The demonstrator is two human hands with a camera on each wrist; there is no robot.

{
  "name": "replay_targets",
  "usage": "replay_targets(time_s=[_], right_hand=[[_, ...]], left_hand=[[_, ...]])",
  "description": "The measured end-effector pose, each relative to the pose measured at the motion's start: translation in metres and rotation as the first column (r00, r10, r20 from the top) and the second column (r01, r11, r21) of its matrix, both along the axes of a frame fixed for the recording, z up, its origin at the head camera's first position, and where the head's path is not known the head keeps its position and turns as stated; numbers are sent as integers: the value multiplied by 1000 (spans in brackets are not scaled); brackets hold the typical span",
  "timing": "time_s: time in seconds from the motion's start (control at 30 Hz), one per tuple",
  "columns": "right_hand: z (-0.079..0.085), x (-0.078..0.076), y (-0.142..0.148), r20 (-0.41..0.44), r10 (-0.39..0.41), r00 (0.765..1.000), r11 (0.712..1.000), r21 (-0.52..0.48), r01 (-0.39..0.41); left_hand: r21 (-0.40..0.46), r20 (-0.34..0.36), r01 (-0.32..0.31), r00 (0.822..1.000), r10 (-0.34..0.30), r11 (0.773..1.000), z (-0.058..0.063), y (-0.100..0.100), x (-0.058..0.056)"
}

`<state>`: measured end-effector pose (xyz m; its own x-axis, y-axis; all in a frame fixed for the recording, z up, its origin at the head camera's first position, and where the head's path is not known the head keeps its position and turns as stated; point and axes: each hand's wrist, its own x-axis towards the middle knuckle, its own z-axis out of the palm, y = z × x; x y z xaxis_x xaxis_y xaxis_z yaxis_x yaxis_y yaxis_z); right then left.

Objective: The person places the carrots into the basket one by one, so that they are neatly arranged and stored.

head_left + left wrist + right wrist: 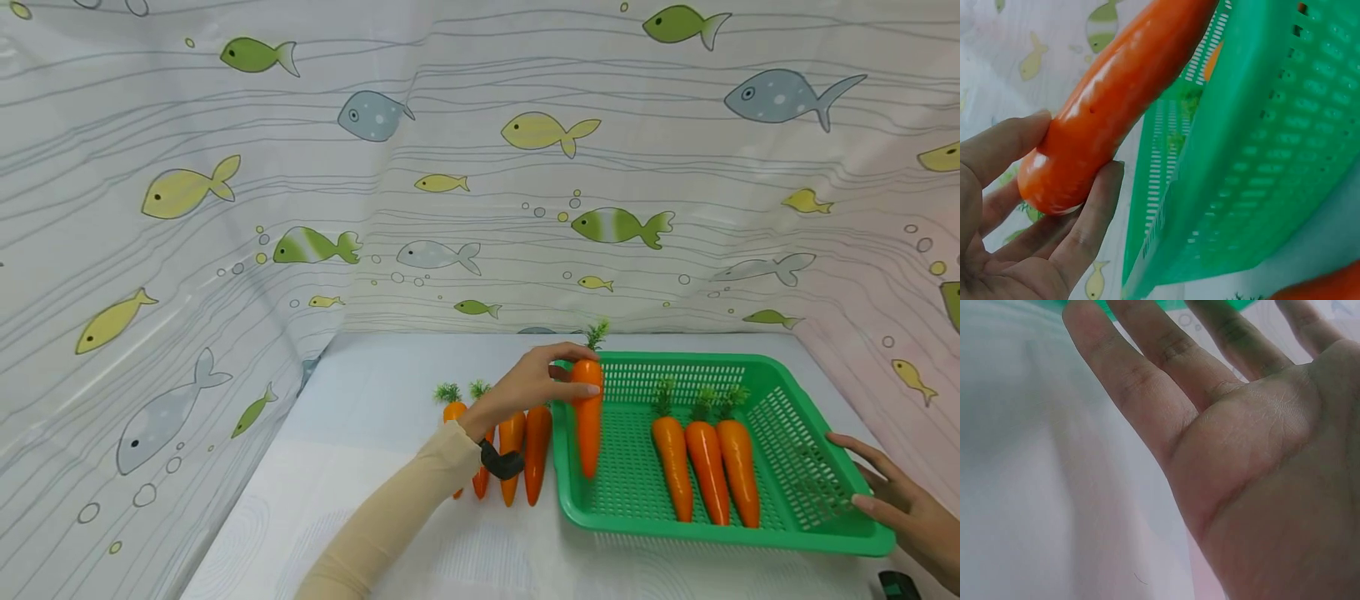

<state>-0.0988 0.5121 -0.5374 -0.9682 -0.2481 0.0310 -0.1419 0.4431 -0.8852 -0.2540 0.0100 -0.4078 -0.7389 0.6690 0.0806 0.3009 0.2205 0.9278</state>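
Note:
My left hand [534, 382] grips a carrot [589, 429] by its thick upper end, thumb and fingers round it. The carrot's tip points down over the left side of a green plastic basket [675, 358], and its leafy top sticks up above my fingers. In the left wrist view, the same carrot [1116, 94] slants up beside the basket wall [1210, 162]. Inside the basket lie three carrots [707, 467] side by side, leaves toward the back. Against the basket's right rim, my right hand [903, 508] rests with extended fingers, as the right wrist view also shows.
Several more carrots [512, 458] lie in a row on the white table [360, 400] left of the basket, partly hidden by my left forearm. A small black object [898, 585] sits at the lower right. Fish-patterned sheeting [480, 275] encloses the back and sides.

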Motion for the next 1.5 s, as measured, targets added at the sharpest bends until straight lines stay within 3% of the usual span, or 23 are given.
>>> replay_targets(time_s=[0.23, 0.4, 0.67, 1.17, 1.5], right_hand=[[-1, 0, -1, 27, -3, 1000, 1000, -25, 4], [0, 0, -1, 50, -24, 998, 999, -28, 25], [1, -1, -2, 72, -95, 993, 995, 33, 93], [5, 1, -5, 77, -88, 993, 996, 34, 85], [6, 2, -5, 96, -91, 991, 995, 39, 88]], left_hand=[[57, 118, 70, 990, -76, 996, -4, 23, -4], [34, 180, 101, 978, -106, 994, -6, 35, -6], [-22, 219, 113, 970, -106, 993, -7, 60, -9], [-179, 293, 130, 953, -73, 975, -18, 93, -14], [-246, 285, 96, 958, -22, 965, -30, 105, -17]])
